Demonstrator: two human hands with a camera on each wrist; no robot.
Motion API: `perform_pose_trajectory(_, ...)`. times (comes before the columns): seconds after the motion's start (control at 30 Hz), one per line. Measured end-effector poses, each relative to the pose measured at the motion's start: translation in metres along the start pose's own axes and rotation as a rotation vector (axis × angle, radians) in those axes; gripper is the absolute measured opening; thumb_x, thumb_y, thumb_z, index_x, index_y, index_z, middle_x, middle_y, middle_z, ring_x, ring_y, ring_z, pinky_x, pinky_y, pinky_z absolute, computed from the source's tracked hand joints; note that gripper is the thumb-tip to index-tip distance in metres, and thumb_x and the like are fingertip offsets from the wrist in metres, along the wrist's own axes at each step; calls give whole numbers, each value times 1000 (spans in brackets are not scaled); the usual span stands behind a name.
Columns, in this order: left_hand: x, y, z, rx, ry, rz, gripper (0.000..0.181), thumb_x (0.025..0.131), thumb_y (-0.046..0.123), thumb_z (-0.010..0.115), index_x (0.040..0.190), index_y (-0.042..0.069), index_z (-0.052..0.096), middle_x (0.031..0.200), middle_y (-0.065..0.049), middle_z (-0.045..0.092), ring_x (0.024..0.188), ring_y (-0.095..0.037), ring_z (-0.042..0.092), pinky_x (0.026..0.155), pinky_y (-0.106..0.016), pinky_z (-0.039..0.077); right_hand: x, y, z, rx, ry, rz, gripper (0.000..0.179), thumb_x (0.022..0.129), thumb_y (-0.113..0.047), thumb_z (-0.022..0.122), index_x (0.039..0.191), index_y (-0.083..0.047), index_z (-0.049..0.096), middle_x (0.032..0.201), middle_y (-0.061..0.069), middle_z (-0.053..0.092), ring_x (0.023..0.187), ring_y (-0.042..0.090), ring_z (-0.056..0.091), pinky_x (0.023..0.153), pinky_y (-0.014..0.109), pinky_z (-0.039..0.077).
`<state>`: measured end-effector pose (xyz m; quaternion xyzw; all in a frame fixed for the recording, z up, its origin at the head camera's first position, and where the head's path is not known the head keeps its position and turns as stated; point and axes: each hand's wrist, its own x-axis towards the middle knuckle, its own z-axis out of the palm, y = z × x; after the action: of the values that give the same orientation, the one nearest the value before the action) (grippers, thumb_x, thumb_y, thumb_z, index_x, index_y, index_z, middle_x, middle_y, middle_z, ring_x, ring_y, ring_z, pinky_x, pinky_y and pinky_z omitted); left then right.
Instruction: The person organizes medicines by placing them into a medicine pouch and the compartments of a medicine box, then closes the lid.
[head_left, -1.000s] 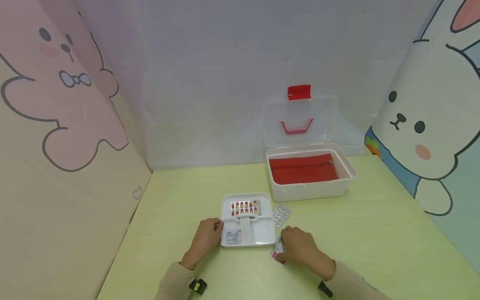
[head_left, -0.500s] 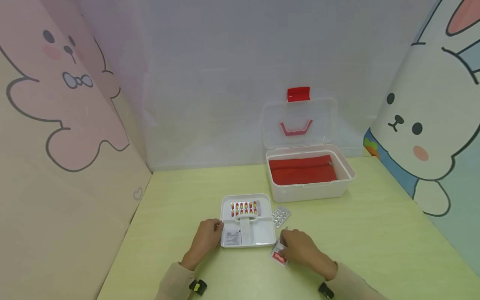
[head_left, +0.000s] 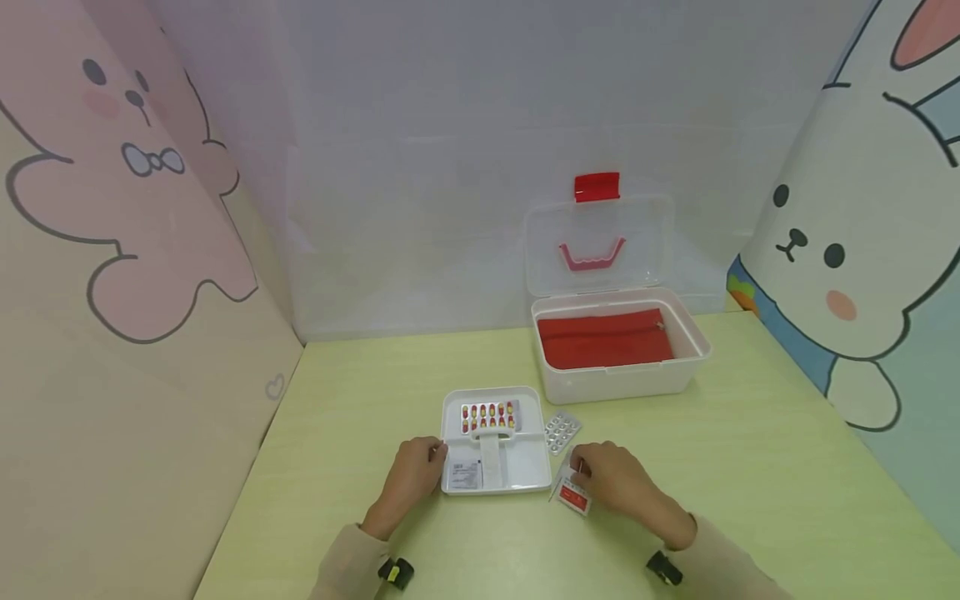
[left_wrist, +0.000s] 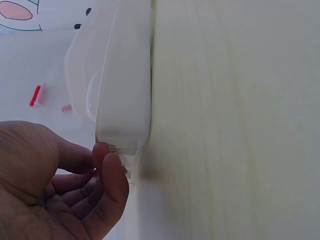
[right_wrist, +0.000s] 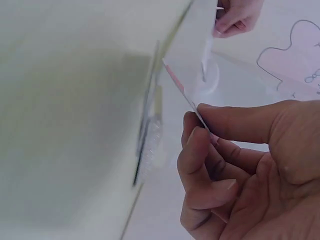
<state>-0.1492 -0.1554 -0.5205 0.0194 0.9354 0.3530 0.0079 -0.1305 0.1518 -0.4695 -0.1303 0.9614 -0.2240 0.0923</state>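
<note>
A shallow white tray [head_left: 528, 471] lies on the table, holding a blister pack of red and yellow capsules [head_left: 490, 415], a printed sachet [head_left: 465, 475] and a white strip [head_left: 491, 462]. My left hand [head_left: 416, 471] holds the tray's left edge; in the left wrist view, thumb and fingertips meet at its corner. Between thumb and fingertips, my right hand [head_left: 611, 479] pinches a flat white-and-red packet [head_left: 574, 497], seen edge-on in the right wrist view above the table. Beneath it lies a thin, long metallic object [right_wrist: 146, 117], its kind unclear.
Right of the tray is a silver blister pack [head_left: 562, 432]. Behind stands a clear plastic box [head_left: 622, 385] with its lid raised and a red zipped pouch [head_left: 607, 342] inside. Walls with cartoon prints flank the pale yellow table [head_left: 375, 375].
My right hand has moved up and to the right, taking the red-and-white packet off the table and uncovering the thin metallic object. The left hand stays at the tray's edge.
</note>
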Motion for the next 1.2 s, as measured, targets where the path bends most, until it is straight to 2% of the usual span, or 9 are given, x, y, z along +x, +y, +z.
perform_pose_trajectory(0.37,0,-1,-2,3,-2,9,20,96,10,57,98,-4,71,69,-3,63,55,-8,50,48,-22,40,11,-12,-37,12,112,-109,6,86,-9,72,88,-13,69,72,-6,63,63,8,49,58,25,41)
perform_pose_trajectory(0.63,0,1,-4,-4,-12,-3,20,97,11,56,96,-3,71,64,-2,59,51,-9,50,45,-23,39,24,-41,-50,8,134,-196,8,86,-11,73,94,-11,72,76,-5,66,68,8,53,61,25,44)
perform_pose_trajectory(1.0,0,1,-3,-14,-10,6,21,96,11,56,98,-4,71,66,-3,62,52,-8,50,46,-22,40,45,-84,-42,23,146,-339,7,87,-12,71,94,-14,72,78,-5,69,70,8,57,64,25,45)
perform_pose_trajectory(1.2,-1,1,-2,-15,-6,20,21,96,10,57,98,-5,71,70,-5,64,54,-8,51,47,-21,40,54,-99,-33,49,103,-355,7,88,-12,70,93,-15,73,81,-3,70,74,11,59,66,30,47)
